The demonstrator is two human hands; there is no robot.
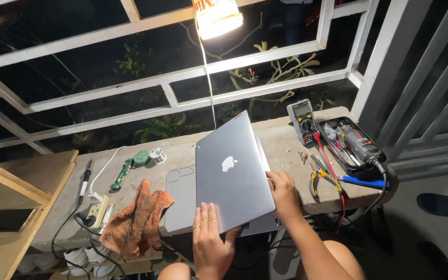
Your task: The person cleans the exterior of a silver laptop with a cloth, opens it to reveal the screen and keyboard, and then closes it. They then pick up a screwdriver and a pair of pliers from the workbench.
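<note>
A silver laptop (pixel 232 171) sits on a grey work mat (pixel 180 194) on a concrete ledge, its lid partly raised with the back of the lid facing me. My left hand (pixel 209 238) lies flat against the lid's near lower edge, fingers spread. My right hand (pixel 284 194) grips the laptop's right side, at the edge of the lid and base. The screen and keyboard are hidden behind the lid.
An orange rag (pixel 138 218), power strip (pixel 98 210), soldering iron (pixel 85 179), green circuit board (pixel 122 173) and solder spools (pixel 149 155) lie left. A multimeter (pixel 303 116), pliers (pixel 317 179) and rotary tool (pixel 359 142) lie right. White railing (pixel 182 78) behind, a lamp (pixel 218 18) overhead, a wooden shelf (pixel 22 192) at left.
</note>
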